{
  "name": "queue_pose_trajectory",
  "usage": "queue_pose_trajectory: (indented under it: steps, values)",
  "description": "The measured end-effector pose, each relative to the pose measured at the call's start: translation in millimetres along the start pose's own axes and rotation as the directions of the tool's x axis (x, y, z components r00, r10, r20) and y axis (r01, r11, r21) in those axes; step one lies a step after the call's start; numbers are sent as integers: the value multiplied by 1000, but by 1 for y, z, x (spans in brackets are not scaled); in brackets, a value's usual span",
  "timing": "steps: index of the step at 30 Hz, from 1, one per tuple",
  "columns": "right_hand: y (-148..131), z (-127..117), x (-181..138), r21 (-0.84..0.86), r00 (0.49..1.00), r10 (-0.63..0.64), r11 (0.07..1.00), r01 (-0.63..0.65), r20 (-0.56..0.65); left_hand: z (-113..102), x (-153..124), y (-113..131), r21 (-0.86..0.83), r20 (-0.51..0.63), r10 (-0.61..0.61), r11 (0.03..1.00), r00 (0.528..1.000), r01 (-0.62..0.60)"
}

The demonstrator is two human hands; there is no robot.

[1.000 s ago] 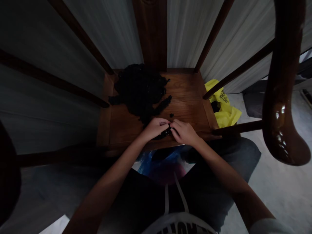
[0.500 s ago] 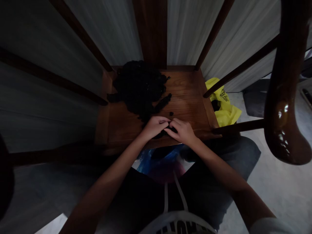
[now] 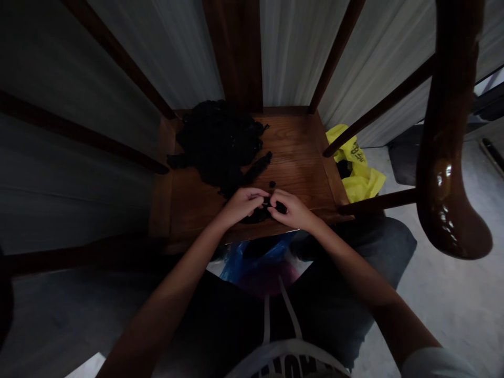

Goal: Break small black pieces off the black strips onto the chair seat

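Pinching a small black clump (image 3: 258, 215) between their fingers, the left hand (image 3: 242, 206) and right hand (image 3: 293, 211) met near the front edge of the wooden chair seat (image 3: 295, 152); a tangled black heap (image 3: 214, 142) lay on the seat's upper left; a yellow plastic bag (image 3: 354, 178) lay beyond its right side.

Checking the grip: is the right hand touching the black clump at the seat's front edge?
Touching. The head view shows the right hand with its fingers resting on the black clump, no gap visible.

One head-worn camera looks forward and steeply down from the person's head, close above the left hand (image 3: 242, 206) and right hand (image 3: 293, 210), with the wooden chair seat (image 3: 299, 157) just beyond them.
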State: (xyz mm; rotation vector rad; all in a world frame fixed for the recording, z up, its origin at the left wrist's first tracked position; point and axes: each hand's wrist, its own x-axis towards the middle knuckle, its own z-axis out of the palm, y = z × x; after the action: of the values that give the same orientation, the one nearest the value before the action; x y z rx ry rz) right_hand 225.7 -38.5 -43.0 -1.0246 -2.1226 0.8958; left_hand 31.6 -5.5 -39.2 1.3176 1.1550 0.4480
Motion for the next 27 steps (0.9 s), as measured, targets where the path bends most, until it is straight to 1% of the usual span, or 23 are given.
queue_pose_trajectory:
  steps: [3, 7, 10, 13, 16, 19, 23, 25, 27]
  values:
    - [0, -2, 1, -11, 999, 26, 1000, -27, -44, -1, -2, -1, -33, -14, 36, 999, 999, -36]
    - [2, -6, 1, -160, 994, 20, 986, -38, -108, 1, -5, -2, -34, -12, 102, 994, 995, -102]
    - [2, -7, 1, -235, 997, -4, 972, -14, -74, 4, -8, -1, 21, 2, 149, 989, 989, -149]
    - [2, -7, 2, -259, 1000, -16, 966, 12, -13, 8, -12, 1, 100, -8, 264, 960, 965, -262]
    - [2, -6, 2, -181, 999, -31, 983, 29, -7, 13, -18, 2, 261, -19, 364, 901, 931, -347]
    - [2, -7, 1, -57, 998, -8, 998, 4, -59, 18, -22, 2, 465, -13, 414, 808, 910, -361]
    - [2, -8, 2, 46, 994, 59, 997, -55, -92, 25, -21, 0, 613, 37, 400, 715, 916, -337]
    - [3, -8, 3, 105, 995, 57, 993, -48, -87, 26, -20, 0, 653, 67, 387, 680, 920, -334]
    - [4, -8, 4, 148, 997, 36, 989, -27, -64, 27, -20, 0, 683, 98, 397, 640, 913, -352]
